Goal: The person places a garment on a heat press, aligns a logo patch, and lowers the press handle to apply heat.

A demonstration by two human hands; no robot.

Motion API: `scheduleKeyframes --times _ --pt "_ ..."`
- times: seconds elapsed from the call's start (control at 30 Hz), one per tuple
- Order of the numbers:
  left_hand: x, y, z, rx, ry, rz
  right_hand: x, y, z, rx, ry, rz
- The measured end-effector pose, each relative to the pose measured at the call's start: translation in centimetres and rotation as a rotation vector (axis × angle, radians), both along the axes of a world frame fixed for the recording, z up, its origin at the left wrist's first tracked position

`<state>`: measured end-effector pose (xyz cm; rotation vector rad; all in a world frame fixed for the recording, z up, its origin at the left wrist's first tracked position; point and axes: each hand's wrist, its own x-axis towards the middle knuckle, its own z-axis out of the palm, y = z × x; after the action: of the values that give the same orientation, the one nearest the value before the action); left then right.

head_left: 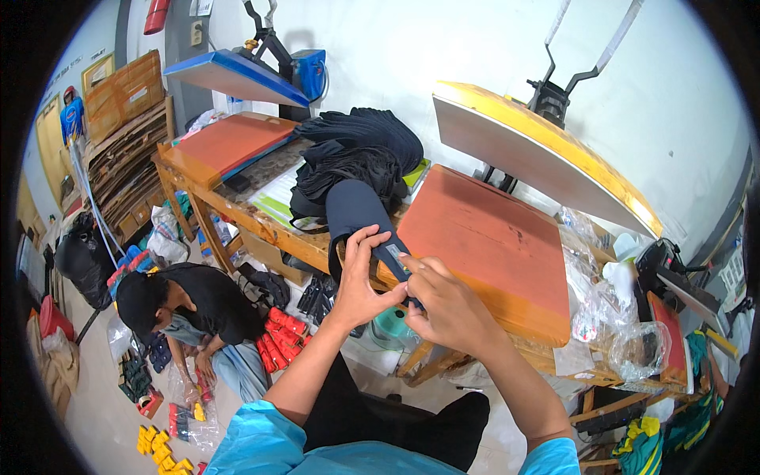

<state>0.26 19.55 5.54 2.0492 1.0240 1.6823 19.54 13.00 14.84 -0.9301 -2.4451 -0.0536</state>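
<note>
My left hand grips a dark navy fabric piece, long and flat, fingers over its face and thumb along its lower edge. My right hand has its fingers bent on the piece's right part, at a small pale label-like patch; exactly what they pinch is too small to tell. Just behind, a heap of black fabric pieces lies on the wooden table. The orange pad of the yellow heat press is beside my hands, with the press's top plate raised.
A blue heat press stands back left, raised. Plastic wrappings cover the table's right end. A person in black sits low on the floor at left, among red bundles and yellow pieces. Stacked cardboard leans at far left.
</note>
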Motion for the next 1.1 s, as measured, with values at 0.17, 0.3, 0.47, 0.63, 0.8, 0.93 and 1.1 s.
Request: scheduleKeyframes --times 0.17,0.3,0.47,0.63,0.8,0.93,1.1 --pt "0.0 0.0 0.0 0.001 -0.001 -0.013 0.2 -0.1 -0.2 0.008 0.014 0.019" --pt "-0.1 -0.1 0.2 -0.011 -0.012 -0.022 0.2 -0.1 -0.2 0.002 0.024 0.016" --pt "0.0 -0.2 0.3 -0.025 -0.021 -0.026 0.2 -0.2 -0.3 0.012 0.025 0.008" --pt "0.0 -0.2 0.4 -0.022 -0.006 -0.023 0.4 -0.1 -0.6 0.052 0.028 0.011" --pt "-0.2 -0.1 0.4 -0.003 0.024 -0.013 0.5 -0.1 -1.1 0.087 0.071 0.015" --pt "-0.1 -0.2 0.4 -0.021 -0.001 -0.025 0.8 -0.5 -2.3 0.138 0.117 -0.004" --pt "-0.1 -0.2 0.4 -0.032 -0.012 -0.027 1.0 -1.5 -2.7 0.143 0.111 -0.037"
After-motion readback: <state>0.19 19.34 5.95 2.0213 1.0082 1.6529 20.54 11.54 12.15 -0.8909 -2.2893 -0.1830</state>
